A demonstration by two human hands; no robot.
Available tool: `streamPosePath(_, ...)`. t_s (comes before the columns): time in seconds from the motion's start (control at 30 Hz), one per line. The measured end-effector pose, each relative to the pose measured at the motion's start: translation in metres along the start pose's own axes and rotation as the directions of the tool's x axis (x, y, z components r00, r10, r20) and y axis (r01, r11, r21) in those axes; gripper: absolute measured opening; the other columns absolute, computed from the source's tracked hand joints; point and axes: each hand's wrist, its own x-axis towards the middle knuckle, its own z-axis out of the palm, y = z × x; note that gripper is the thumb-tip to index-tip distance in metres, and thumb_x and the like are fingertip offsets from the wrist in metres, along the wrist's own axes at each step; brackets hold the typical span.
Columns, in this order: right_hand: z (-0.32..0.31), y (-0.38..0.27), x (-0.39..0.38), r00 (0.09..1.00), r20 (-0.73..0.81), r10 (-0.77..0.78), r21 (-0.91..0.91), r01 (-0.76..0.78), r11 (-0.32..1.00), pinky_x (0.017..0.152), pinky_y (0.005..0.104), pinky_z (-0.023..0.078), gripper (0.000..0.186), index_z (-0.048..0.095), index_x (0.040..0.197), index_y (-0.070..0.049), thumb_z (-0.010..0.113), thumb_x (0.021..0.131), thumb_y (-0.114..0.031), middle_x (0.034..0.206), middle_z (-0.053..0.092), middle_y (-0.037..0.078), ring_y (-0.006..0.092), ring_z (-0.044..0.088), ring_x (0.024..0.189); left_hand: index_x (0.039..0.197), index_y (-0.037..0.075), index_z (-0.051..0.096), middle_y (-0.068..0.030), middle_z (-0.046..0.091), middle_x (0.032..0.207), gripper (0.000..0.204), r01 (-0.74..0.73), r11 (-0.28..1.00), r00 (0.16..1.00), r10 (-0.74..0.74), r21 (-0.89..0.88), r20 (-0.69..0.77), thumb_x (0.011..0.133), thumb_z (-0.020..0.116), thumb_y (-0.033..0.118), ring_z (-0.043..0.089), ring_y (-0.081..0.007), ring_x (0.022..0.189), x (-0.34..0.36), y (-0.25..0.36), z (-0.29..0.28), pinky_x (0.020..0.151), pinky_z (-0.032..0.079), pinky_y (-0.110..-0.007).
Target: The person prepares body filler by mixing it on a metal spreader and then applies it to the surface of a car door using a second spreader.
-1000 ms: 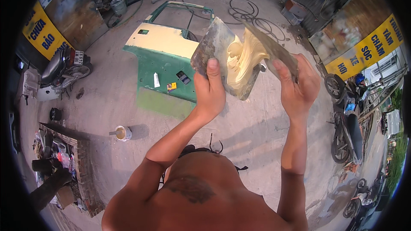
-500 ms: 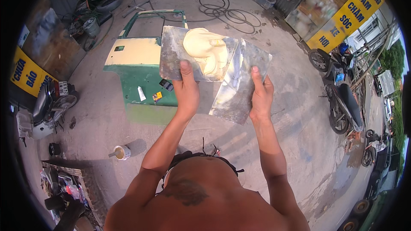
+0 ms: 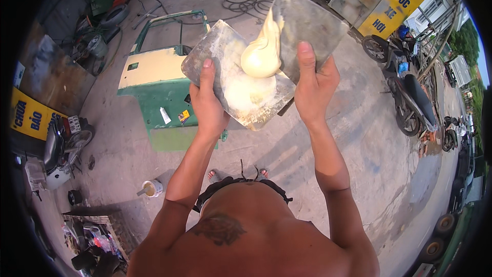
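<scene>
My left hand [image 3: 209,103] grips a flat grey putty plate [image 3: 205,46], thumb on top, tilted like a diamond. A smear of pale cream putty coats its middle. In my right hand [image 3: 316,90] is a second grey plate [image 3: 315,25], held higher and tilted, its lower left part over the first. A thick lump of cream putty [image 3: 261,59] clings along this plate's left edge and hangs down onto the left plate. My fingers under both plates are mostly hidden.
Beyond my left hand lies a green and cream vehicle door [image 3: 154,90], bearing a white tube [image 3: 165,115] and a small yellow box [image 3: 183,116]. An open tub [image 3: 152,189] stands at lower left. A coiled hose [image 3: 241,1] lies at the back; motorbikes [image 3: 410,102] stand right.
My right hand has raised and turned its plate; the putty now hangs from that plate's edge, leaving a smear on the left plate. The left plate has tilted and moved slightly left.
</scene>
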Motion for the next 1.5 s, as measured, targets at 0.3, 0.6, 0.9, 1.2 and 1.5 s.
streamPosePath(0.3, 0.018, -0.005, -0.007, 0.633, 0.663, -0.400, -0.248, 0.690, 0.680, 0.057, 0.0331, 0.048, 0.023, 0.070, 0.099, -0.009, 0.070, 0.081, -0.023, 0.074, 0.062, 0.002, 0.0204, 0.060, 0.068, 0.108, -0.007, 0.055, -0.0071, 0.059, 0.101, 0.054, -0.407, 0.794, 0.825, 0.531, 0.451, -0.191, 0.103, 0.036, 0.043, 0.052, -0.0144, 0.092, 0.009, -0.021, -0.015, 0.079, 0.043, -0.029)
streamPosePath(0.6, 0.017, -0.018, 0.001, 0.665, 0.659, -0.352, -0.186, 0.598, 0.780, 0.054, 0.0320, 0.046, 0.020, 0.071, 0.093, -0.005, 0.070, 0.081, -0.021, 0.070, 0.062, 0.006, 0.0217, 0.059, 0.061, 0.117, -0.008, 0.050, -0.0138, 0.057, 0.114, 0.059, -0.401, 0.836, 0.845, 0.495, 0.374, -0.202, 0.102, 0.036, 0.047, 0.056, -0.0184, 0.100, -0.006, -0.007, -0.016, 0.084, 0.047, -0.032)
streamPosePath(0.9, 0.011, -0.020, 0.026, 0.806, 0.501, -0.315, -0.211, 0.466, 0.859, 0.057, 0.0318, 0.044, 0.029, 0.065, 0.085, 0.005, 0.074, 0.081, -0.022, 0.079, 0.065, 0.013, 0.0231, 0.055, 0.063, 0.135, -0.002, 0.039, -0.0145, 0.053, 0.128, 0.050, -0.052, 0.998, 0.998, 0.054, -0.038, 0.028, 0.103, 0.039, 0.036, 0.057, -0.0237, 0.114, 0.009, 0.016, 0.002, 0.093, 0.050, -0.037)
streamPosePath(1.2, -0.021, 0.027, -0.025, 0.867, 0.129, 0.481, 0.271, -0.498, 0.824, 0.075, 0.0253, 0.046, 0.036, 0.065, 0.103, 0.003, 0.065, 0.093, -0.031, 0.095, 0.067, 0.004, 0.0102, 0.058, 0.083, 0.133, -0.002, 0.043, -0.0114, 0.052, 0.126, 0.059, -0.091, 0.983, 0.995, 0.096, 0.158, -0.029, 0.101, 0.040, 0.047, 0.048, -0.0199, 0.121, 0.011, 0.003, -0.001, 0.100, 0.042, -0.034)
streamPosePath(1.5, -0.036, -0.002, 0.034, 0.942, -0.294, 0.163, 0.254, -0.088, 0.963, 0.082, 0.0250, 0.043, 0.037, 0.063, 0.107, 0.003, 0.061, 0.095, -0.032, 0.098, 0.065, 0.004, 0.0102, 0.055, 0.089, 0.131, -0.003, 0.046, -0.0146, 0.055, 0.122, 0.055, -0.342, 0.700, 0.812, -0.116, 0.627, 0.572, 0.099, 0.047, 0.042, 0.052, -0.0244, 0.112, -0.010, 0.000, 0.008, 0.097, 0.040, -0.036)
